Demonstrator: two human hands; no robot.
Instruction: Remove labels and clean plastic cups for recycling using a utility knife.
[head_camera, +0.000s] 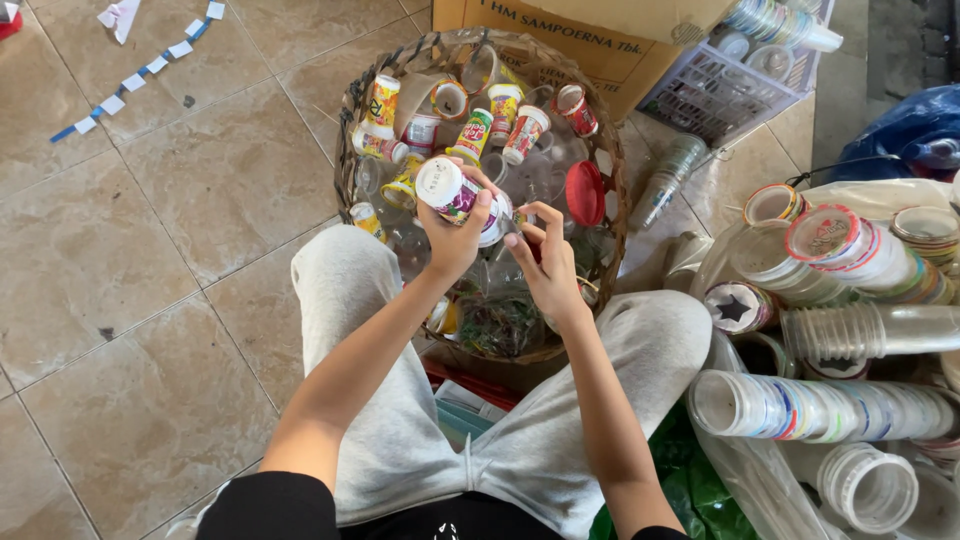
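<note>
Head view: cup (455, 192) lies tilted, base up-left, long axis diagonal.
Left hand (455, 235) grip closed around it; right hand (545, 262) pinches its rim over basket (350, 110).

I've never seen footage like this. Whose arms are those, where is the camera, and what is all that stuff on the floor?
There is no machine here: the arms belong to a person sitting on a tiled floor, and the single camera is worn on their head, looking down over their grey-trousered knees.

The left hand grips a small plastic cup with a colourful printed label. The right hand is beside it, fingers pinched at the cup's end; what exactly they pinch is too small to tell.

In front of the knees stands a round wicker basket holding more labelled cups, clear cups and a red lid. To the person's right lie long nested stacks of plastic cups. Behind the basket are a cardboard box and a pale plastic crate.
</note>
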